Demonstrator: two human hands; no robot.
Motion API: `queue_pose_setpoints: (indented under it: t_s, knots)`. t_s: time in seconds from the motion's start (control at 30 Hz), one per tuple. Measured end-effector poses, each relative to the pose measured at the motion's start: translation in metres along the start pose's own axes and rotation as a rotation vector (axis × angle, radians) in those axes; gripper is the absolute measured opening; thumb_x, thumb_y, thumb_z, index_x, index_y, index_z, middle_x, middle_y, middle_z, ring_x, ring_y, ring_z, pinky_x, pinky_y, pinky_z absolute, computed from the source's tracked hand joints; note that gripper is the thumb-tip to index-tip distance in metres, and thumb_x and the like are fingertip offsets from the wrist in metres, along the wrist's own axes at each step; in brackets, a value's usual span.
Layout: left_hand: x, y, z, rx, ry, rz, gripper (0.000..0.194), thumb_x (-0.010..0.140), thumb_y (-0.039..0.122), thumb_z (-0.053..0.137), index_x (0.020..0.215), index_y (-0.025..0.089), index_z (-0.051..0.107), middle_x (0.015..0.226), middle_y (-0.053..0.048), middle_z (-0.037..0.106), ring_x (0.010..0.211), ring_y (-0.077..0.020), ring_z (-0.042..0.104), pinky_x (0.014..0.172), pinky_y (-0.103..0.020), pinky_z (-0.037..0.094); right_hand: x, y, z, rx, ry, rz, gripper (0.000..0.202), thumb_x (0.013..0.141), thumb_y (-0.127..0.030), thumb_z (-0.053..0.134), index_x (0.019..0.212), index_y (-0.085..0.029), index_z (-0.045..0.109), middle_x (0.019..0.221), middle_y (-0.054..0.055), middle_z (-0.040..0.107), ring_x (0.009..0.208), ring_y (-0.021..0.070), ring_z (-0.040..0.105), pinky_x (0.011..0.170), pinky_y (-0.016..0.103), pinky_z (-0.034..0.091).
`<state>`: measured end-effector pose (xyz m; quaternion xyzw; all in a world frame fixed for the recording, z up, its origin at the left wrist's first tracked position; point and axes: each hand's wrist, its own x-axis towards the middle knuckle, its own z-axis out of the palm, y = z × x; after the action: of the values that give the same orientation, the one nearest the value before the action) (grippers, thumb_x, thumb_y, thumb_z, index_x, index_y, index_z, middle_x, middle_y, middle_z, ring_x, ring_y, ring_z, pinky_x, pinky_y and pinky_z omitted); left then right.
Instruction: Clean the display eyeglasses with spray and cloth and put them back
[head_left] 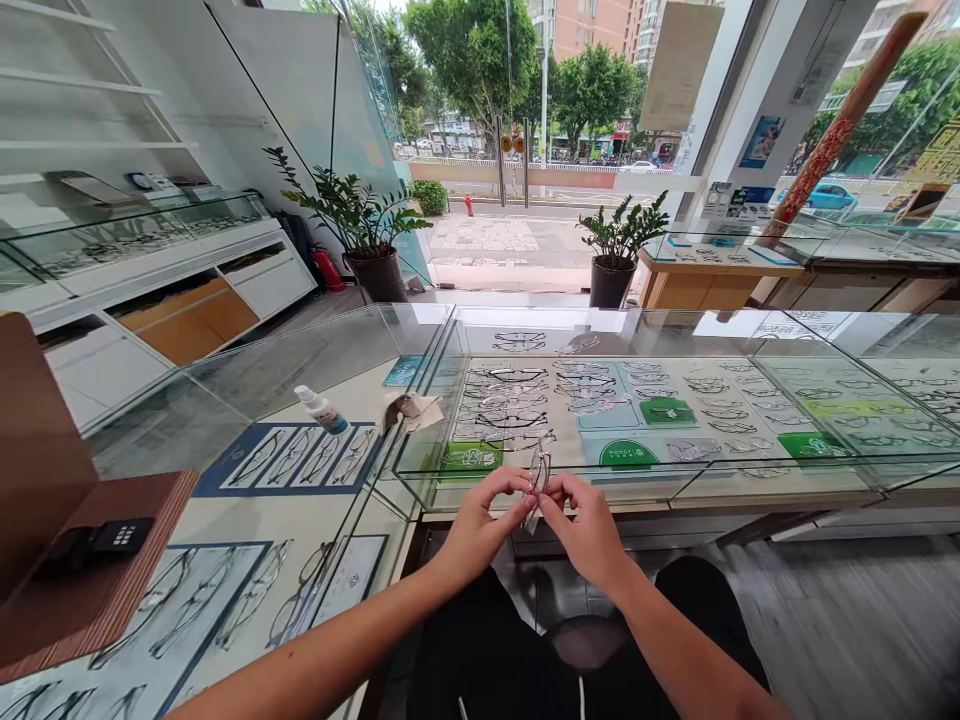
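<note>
Both my hands meet over my lap, at the front edge of the glass display case (pixel 675 475). Between them is a thin-framed pair of glasses (pixel 540 465), held upright and seen nearly edge-on. My left hand (pixel 480 520) pinches the glasses from the left with thumb and forefinger. From the right, my right hand (pixel 589 520) pinches the same frame close to the other fingertips. A small pale piece, perhaps a tag or lens, shows just below the fingers. Fine parts of the frame are too small to make out.
Ahead, rows of glasses (pixel 517 376) lie inside the case. On the glass to the left stand a white spray bottle (pixel 322 410) and a crumpled cloth (pixel 411 412). A brown stand with a black device (pixel 112 540) is at far left. Potted plants (pixel 611 275) flank the doorway.
</note>
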<state>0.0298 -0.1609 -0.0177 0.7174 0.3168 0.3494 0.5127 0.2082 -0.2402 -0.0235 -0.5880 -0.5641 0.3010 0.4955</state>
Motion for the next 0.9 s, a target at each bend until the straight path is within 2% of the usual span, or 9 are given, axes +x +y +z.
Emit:
queue_pose_setpoints:
  t_s: [0.27,0.47,0.63,0.77,0.9]
  knots:
    - [0.002,0.002,0.001,-0.088,-0.049,-0.01,0.031,0.099,0.052,0.071,0.09,0.022,0.072,0.111,-0.008,0.075,0.105,-0.0242,0.068,0.098,-0.037,0.053,0.0,-0.001,-0.01,-0.031,-0.04,-0.031,0.023,0.103,-0.038,0.06,0.086,-0.023,0.067,0.081,0.001,0.067,0.077,0.0188,0.058,0.074,0.031,0.045]
    - [-0.002,0.0,0.003,-0.094,-0.084,-0.021,0.032,0.104,0.052,0.063,0.099,0.021,0.07,0.103,-0.006,0.072,0.098,-0.0218,0.063,0.093,-0.034,0.05,-0.002,-0.008,-0.022,-0.146,-0.024,-0.054,0.017,0.099,-0.035,0.063,0.087,-0.024,0.068,0.078,0.001,0.069,0.074,0.0195,0.06,0.075,0.032,0.046]
    - [-0.004,0.005,0.006,-0.045,-0.072,0.002,0.031,0.106,0.05,0.06,0.099,0.021,0.068,0.106,-0.007,0.071,0.101,-0.022,0.063,0.095,-0.033,0.048,-0.005,-0.012,-0.024,-0.183,-0.056,0.034,0.017,0.103,-0.038,0.059,0.096,-0.025,0.067,0.058,-0.004,0.063,0.057,0.0184,0.058,0.065,0.032,0.042]
    - [-0.004,0.01,0.006,-0.007,-0.038,0.047,0.032,0.107,0.05,0.06,0.095,0.021,0.067,0.114,-0.009,0.069,0.108,-0.0233,0.062,0.099,-0.035,0.047,-0.008,-0.016,-0.022,-0.175,-0.062,0.075,0.018,0.105,-0.039,0.056,0.1,-0.025,0.065,0.058,-0.004,0.068,0.052,0.0176,0.058,0.063,0.031,0.042]
    - [-0.004,0.011,0.006,-0.016,-0.041,0.068,0.028,0.108,0.045,0.06,0.094,0.021,0.066,0.109,-0.007,0.066,0.105,-0.0218,0.06,0.095,-0.034,0.045,-0.007,-0.016,-0.025,-0.119,-0.099,0.115,0.021,0.106,-0.044,0.056,0.1,-0.025,0.063,0.059,-0.004,0.064,0.055,0.018,0.06,0.062,0.031,0.041]
